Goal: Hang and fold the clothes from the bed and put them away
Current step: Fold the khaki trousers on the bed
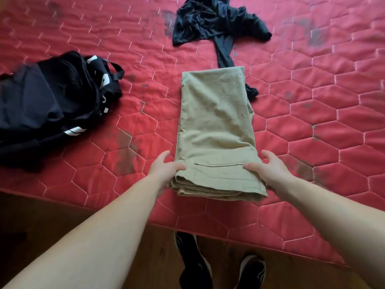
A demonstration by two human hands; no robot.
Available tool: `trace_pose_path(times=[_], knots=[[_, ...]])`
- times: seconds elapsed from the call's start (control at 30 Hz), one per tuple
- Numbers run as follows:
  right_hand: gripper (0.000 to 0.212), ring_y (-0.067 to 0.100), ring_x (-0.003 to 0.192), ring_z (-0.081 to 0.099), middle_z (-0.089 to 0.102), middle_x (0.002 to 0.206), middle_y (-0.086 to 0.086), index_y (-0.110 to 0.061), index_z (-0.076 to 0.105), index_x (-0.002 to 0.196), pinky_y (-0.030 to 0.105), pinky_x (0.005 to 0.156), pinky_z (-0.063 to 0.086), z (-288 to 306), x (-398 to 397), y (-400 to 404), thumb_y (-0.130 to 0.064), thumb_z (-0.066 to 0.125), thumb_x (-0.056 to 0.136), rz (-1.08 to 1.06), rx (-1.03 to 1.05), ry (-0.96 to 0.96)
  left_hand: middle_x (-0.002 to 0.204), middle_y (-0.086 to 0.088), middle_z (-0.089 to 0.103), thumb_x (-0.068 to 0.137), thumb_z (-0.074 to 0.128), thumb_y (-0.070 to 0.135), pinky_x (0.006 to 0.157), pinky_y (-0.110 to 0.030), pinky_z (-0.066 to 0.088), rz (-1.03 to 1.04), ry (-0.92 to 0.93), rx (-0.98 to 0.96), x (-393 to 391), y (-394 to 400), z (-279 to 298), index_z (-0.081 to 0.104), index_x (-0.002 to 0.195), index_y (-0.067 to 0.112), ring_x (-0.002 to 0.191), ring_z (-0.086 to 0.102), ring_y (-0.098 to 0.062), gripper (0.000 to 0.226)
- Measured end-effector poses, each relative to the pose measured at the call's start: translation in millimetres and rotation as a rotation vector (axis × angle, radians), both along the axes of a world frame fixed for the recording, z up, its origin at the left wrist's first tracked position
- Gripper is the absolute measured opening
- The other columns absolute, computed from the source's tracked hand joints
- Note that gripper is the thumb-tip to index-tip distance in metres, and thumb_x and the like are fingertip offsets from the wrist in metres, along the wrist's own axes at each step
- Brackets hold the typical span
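Note:
A pair of khaki trousers (216,130) lies folded in a long stack on the red quilted bed (312,122), its near end by the bed's front edge. My left hand (164,170) grips the near left corner of the stack, thumb on top and fingers underneath. On the near right corner my right hand (268,170) holds the same way. A crumpled dark navy garment (212,19) lies at the far side, one strip of it reaching under the trousers' far end. A heap of black clothing with white markings (52,103) sits at the left.
The bed's front edge runs across the lower part of the view, with a wooden floor (62,236) below it. My two black shoes (252,270) stand on the floor close to the bed. Dark stains mark the quilt in several places.

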State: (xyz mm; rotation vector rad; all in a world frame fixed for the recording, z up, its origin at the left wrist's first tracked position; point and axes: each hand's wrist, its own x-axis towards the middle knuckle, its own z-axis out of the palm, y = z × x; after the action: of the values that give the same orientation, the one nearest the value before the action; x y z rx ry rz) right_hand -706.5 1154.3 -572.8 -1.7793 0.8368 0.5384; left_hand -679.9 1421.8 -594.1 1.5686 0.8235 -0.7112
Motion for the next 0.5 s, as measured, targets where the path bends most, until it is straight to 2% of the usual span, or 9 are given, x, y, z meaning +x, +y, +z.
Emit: trace_pose_path(times=[0.03,0.1,0.13,0.17,0.2,0.23,0.33,0.43,0.5], knots=[[0.066,0.019,0.092,0.061,0.057,0.115,-0.004,-0.022,0.047,0.14,0.031,0.067,0.053,8,11,-2,-0.018,0.076,0.081,-0.003,0.031,-0.02,0.102,-0.008,0.067,0.073,0.074,0.008,0.055,-0.026,0.045,-0.03,-0.018,-0.032,11,1,10,0.058,0.123,0.03,0.064,0.058,-0.02,0.057],[0.04,0.023,0.081,0.064,0.068,0.103,0.004,-0.019,0.064,0.122,0.051,0.078,0.057,27,30,-7,-0.013,0.073,0.083,-0.017,0.134,-0.02,0.086,-0.005,0.067,0.079,0.069,0.009,0.061,-0.028,0.041,-0.089,-0.013,-0.072,33,3,30,0.072,0.105,0.021,0.064,0.056,-0.019,0.028],[0.028,0.022,0.073,0.065,0.07,0.096,0.007,-0.013,0.068,0.114,0.053,0.075,0.057,36,39,-8,-0.01,0.07,0.086,-0.008,0.183,-0.009,0.08,-0.003,0.067,0.081,0.067,0.013,0.064,-0.029,0.043,-0.109,0.001,-0.093,43,3,42,0.074,0.094,0.018,0.063,0.057,-0.018,0.015],[0.022,0.017,0.067,0.067,0.069,0.091,0.008,-0.009,0.069,0.11,0.045,0.07,0.06,43,48,-10,-0.008,0.065,0.089,0.005,0.213,0.014,0.075,-0.002,0.067,0.083,0.062,0.018,0.068,-0.029,0.046,-0.12,0.02,-0.129,53,4,52,0.072,0.085,0.017,0.061,0.059,-0.017,0.01],[0.021,0.012,0.063,0.068,0.069,0.088,0.007,-0.009,0.069,0.109,0.035,0.064,0.059,49,56,-12,-0.008,0.059,0.09,-0.025,0.247,0.042,0.071,-0.001,0.066,0.085,0.054,0.022,0.071,-0.031,0.047,-0.13,0.039,-0.171,62,7,58,0.068,0.081,0.018,0.062,0.06,-0.017,0.014],[0.026,0.014,0.067,0.07,0.07,0.087,0.007,-0.01,0.068,0.109,0.031,0.066,0.056,51,63,-13,-0.01,0.052,0.089,-0.101,0.294,0.074,0.07,-0.002,0.065,0.085,0.045,0.022,0.075,-0.033,0.047,-0.126,0.062,-0.225,70,9,61,0.064,0.081,0.018,0.066,0.061,-0.019,0.02],[0.043,0.028,0.094,0.067,0.074,0.098,0.011,-0.01,0.066,0.103,0.038,0.084,0.047,48,77,-12,-0.011,0.034,0.075,-0.276,0.431,0.099,0.082,0.0,0.063,0.075,0.036,0.009,0.079,-0.034,0.045,-0.187,0.041,-0.313,88,15,60,0.065,0.092,0.021,0.084,0.06,-0.018,0.035],[0.041,0.021,0.101,0.062,0.071,0.108,0.008,-0.012,0.069,0.1,0.036,0.083,0.044,42,96,-7,-0.007,0.039,0.073,-0.238,0.431,0.065,0.092,0.004,0.065,0.08,0.053,0.001,0.077,-0.028,0.047,-0.315,-0.071,-0.245,99,10,58,0.068,0.1,0.027,0.089,0.06,-0.013,0.035],[0.027,0.014,0.089,0.061,0.069,0.099,0.001,-0.017,0.068,0.103,0.031,0.077,0.043,41,108,0,-0.009,0.051,0.084,-0.116,0.362,0.057,0.088,0.007,0.066,0.078,0.075,0.009,0.066,-0.016,0.048,-0.368,-0.154,-0.1,108,6,57,0.066,0.096,0.028,0.08,0.061,-0.008,0.028]])
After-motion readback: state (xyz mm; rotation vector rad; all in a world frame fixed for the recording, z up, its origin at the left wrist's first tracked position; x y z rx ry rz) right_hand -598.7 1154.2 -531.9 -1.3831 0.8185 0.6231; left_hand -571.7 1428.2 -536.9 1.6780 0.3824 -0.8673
